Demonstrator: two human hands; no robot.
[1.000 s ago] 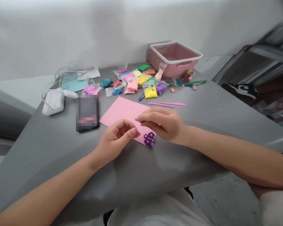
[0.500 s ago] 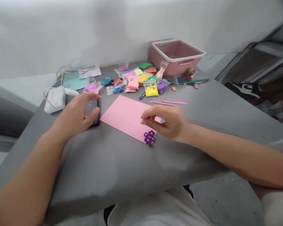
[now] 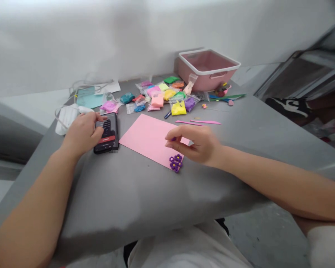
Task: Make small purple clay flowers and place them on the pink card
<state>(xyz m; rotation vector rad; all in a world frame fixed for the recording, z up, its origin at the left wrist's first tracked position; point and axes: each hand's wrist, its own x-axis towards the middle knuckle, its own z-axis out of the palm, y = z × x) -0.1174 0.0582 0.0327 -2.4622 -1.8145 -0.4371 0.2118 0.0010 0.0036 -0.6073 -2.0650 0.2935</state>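
Observation:
My left hand (image 3: 85,131) is over the left side of a black phone (image 3: 109,128) with a lit screen; its index finger reaches onto the screen, its thumb is apart from it, and nothing is held. My right hand (image 3: 194,144) pinches a small purple piece (image 3: 173,139) between thumb and fingertips, above the right part of a pink sheet (image 3: 147,136). Several small purple flowers (image 3: 175,163), some with yellow centres, lie on the sheet's near right corner, just below my right hand.
Behind the sheet lie colourful clay packets (image 3: 158,100), a blue pen (image 3: 168,114) and pink tools (image 3: 206,122). A pink basket (image 3: 209,70) stands at the back right. A white power strip (image 3: 65,119) with cables is at the left, beside a teal sheet (image 3: 89,97).
My left hand has drawn back to the left and its fingers are more curled, uncovering more of the phone. My right hand keeps its pinch almost in place.

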